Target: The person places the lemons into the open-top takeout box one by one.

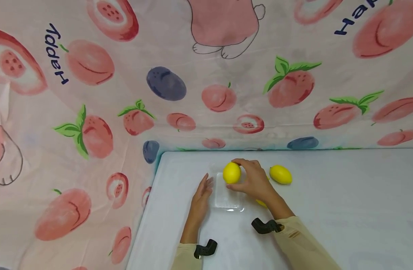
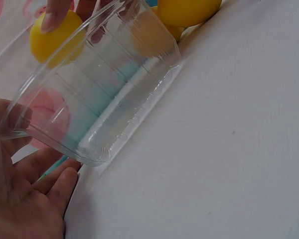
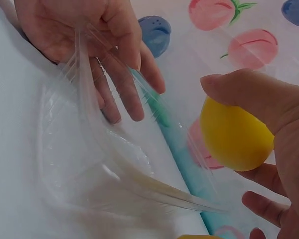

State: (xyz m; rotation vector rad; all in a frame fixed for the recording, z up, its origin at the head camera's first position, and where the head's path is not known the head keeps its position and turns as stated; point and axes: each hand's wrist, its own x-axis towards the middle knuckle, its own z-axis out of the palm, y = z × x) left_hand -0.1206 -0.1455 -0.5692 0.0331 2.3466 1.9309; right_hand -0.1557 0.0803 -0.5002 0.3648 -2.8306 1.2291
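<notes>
A lemon (image 1: 231, 173) is pinched between the thumb and fingers of my right hand (image 1: 252, 179), held over a clear plastic container (image 1: 226, 201). In the right wrist view the same yellow lemon (image 3: 235, 135) hangs above the container's rim. My left hand (image 1: 201, 197) stands at the container's left side, its fingers fairly straight and holding nothing. From the left wrist view, the fingers (image 2: 65, 189) lie right by the wall of the see-through container (image 2: 114, 99), which has nothing inside.
To the right of the container another lemon (image 1: 281, 174) lies on the white table (image 1: 345, 210). More yellow shows partly hidden behind my right hand and wrist. A fruit-printed cloth (image 1: 193, 93) hangs behind the table and along its left side.
</notes>
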